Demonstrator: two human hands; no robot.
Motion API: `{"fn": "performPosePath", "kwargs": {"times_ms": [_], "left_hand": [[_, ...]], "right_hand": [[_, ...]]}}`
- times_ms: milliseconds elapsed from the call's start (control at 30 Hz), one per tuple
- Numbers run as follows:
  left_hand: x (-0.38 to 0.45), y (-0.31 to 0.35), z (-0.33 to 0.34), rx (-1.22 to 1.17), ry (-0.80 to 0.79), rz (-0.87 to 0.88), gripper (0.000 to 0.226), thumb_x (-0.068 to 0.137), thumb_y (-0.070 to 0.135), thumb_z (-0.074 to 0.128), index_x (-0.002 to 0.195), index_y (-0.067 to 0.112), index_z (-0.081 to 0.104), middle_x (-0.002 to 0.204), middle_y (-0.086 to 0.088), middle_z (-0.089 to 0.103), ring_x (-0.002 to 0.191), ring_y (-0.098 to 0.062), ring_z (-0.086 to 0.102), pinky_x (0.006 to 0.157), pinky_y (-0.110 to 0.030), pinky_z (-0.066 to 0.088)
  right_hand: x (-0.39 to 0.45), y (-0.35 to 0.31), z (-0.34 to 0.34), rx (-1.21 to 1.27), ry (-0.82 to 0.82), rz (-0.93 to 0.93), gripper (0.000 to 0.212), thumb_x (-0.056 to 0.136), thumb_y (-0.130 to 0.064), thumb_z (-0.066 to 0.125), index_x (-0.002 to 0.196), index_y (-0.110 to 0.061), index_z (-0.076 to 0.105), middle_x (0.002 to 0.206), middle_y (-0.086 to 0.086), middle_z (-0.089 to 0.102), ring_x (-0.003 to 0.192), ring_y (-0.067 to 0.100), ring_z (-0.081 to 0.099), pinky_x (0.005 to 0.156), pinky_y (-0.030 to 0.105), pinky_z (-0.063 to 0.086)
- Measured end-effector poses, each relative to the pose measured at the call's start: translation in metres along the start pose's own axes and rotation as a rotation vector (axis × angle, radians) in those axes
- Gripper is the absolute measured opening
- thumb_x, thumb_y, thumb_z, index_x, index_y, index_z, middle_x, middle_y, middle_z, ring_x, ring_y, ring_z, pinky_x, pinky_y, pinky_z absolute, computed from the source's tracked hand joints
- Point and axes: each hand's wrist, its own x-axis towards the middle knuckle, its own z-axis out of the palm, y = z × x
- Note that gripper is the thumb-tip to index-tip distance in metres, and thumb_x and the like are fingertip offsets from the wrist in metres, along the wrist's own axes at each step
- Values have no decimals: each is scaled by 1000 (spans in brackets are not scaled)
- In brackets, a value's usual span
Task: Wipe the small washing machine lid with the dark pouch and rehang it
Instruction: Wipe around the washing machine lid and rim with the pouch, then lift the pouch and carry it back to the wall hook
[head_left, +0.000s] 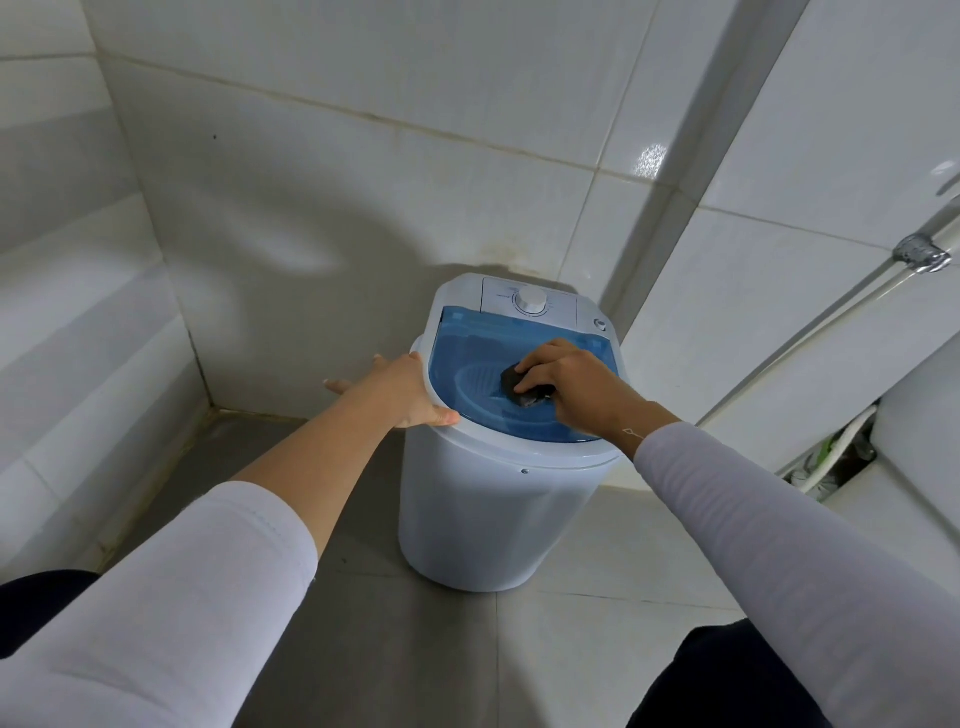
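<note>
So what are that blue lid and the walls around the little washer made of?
The blue lid looks like glossy, see-through tinted plastic: the ribbed tub inside shows through it. The walls seem to be glazed white ceramic tiles, given the grout lines and bright glare spots. The washer's body looks like smooth white plastic.

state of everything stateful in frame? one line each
lid: shut, flat on the washer
dark pouch: bunched on the lid, pressed under the right hand
right hand: fingers curled on the pouch
left hand: open, braced on the washer's left rim
dial: setting unreadable
</note>
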Motion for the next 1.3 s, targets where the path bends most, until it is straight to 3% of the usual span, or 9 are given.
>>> {"fn": "performPosePath", "kwargs": {"times_ms": [133, 333, 433, 533, 600, 767, 1000, 1200, 1300], "left_hand": [[-5, 2, -2, 7, 7, 5, 97, 65, 68, 66, 140, 18, 32, 146, -8, 41, 142, -33, 25, 108, -61, 30], [-7, 10, -4, 41, 13, -7, 102, 53, 74, 61, 137, 21, 39, 146, -6, 43, 141, -33, 29, 112, -62, 24], [-21, 31, -8, 124, 38, 41, 82, 79, 52, 66, 148, 25, 30, 156, 0, 25, 149, -29, 9, 112, -69, 14], [-32, 51, -10, 71, 81, 116, 66, 88, 45, 61, 146, 30, 35, 162, 5, 11, 150, -23, 4, 111, -70, 11], [-35, 60, -8, -56, 113, 174, 57, 87, 52, 59, 139, 31, 47, 162, 7, 15, 150, -22, 10, 112, -67, 13], [-35, 79, -4, -261, 212, 252, 45, 83, 60, 58, 113, 29, 67, 155, 8, 33, 145, -20, 27, 114, -55, 23], [-28, 86, -12, -485, 285, 207, 46, 84, 56, 60, 110, 19, 70, 146, 6, 48, 133, -21, 46, 111, -45, 33], [-30, 93, -15, -509, 269, 182, 47, 85, 58, 57, 104, 17, 70, 132, 2, 60, 121, -22, 55, 104, -44, 41], [-31, 96, -18, -543, 247, 169, 49, 86, 55, 58, 102, 11, 72, 120, -1, 63, 113, -19, 57, 95, -34, 40]], "right_hand": [[-15, 15, -1, 68, 27, 89, 43, 74, 13, 56, 108, -11, 69, 124, 7, 61, 117, 26, 49, 99, 25, 38], [-34, 28, -10, 311, 176, 314, 42, 75, 10, 54, 107, -13, 69, 116, 7, 66, 102, 20, 57, 89, 15, 35], [-32, 28, -18, 439, 233, 398, 30, 79, -5, 61, 106, -17, 67, 102, 4, 68, 91, 13, 54, 71, 9, 38], [-25, 24, -22, 571, 277, 452, 19, 80, -17, 66, 99, -18, 65, 96, 2, 64, 90, 19, 57, 75, 19, 45], [-20, 19, -25, 644, 289, 466, 16, 79, -22, 67, 95, -18, 66, 97, 3, 65, 89, 18, 57, 79, 25, 46], [-11, 10, -36, 812, 299, 452, 14, 82, -26, 67, 88, -14, 71, 79, -4, 64, 70, 2, 55, 62, 14, 41], [-6, 14, -39, 857, 204, 503, 33, 88, -30, 59, 87, 0, 70, 76, 8, 59, 60, 14, 48, 58, 21, 39], [-9, 20, -39, 1076, 83, 527, 27, 94, -23, 50, 106, -6, 67, 92, 5, 64, 88, 18, 60, 67, 23, 51], [-11, 23, -39, 1100, 45, 473, 22, 92, -10, 52, 110, -5, 64, 91, 3, 64, 84, 13, 63, 64, 19, 54]]}}
